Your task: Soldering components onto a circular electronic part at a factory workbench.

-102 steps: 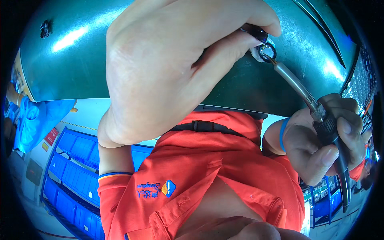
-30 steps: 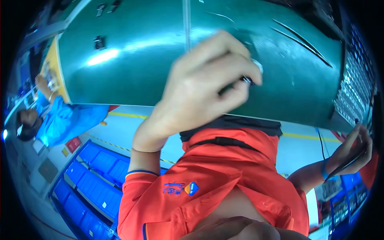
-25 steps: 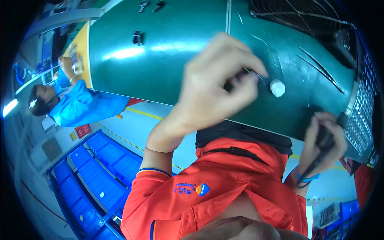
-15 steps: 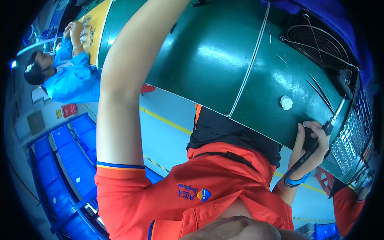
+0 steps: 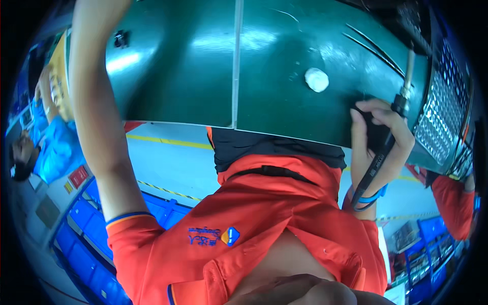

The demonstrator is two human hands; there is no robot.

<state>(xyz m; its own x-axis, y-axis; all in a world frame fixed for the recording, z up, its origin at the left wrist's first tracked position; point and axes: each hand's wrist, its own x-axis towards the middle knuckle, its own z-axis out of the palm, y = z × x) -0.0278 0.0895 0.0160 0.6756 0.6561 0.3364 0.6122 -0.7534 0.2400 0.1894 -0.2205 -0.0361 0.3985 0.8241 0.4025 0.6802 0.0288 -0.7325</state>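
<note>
My right hand [image 5: 384, 134] is closed around the black handle of a soldering iron [image 5: 378, 162]. Its metal tip points to the far right, and the cable end rests by my wrist. My thumb and index fingertips lie close together, with nothing I can make out between them. A round white lump [image 5: 316, 80] sits on the green mat to the left of this hand. Beyond the hand lie two thin dark prongs that look like tweezers [image 5: 375, 50]. My left forearm [image 5: 96, 91] reaches to the far left, where its hand passes out of the picture.
A perforated metal panel [image 5: 442, 101] stands at the right edge of the green table [image 5: 178, 101]. A small black part [image 5: 121, 39] lies near my left forearm. At left a co-worker in blue [image 5: 56, 147] works at a yellow surface; a red sleeve [image 5: 452, 203] shows at right.
The view has shifted, so the table and the white lump sit further left in the picture. My right hand keeps its hold on the soldering iron. The small black part has come into view.
</note>
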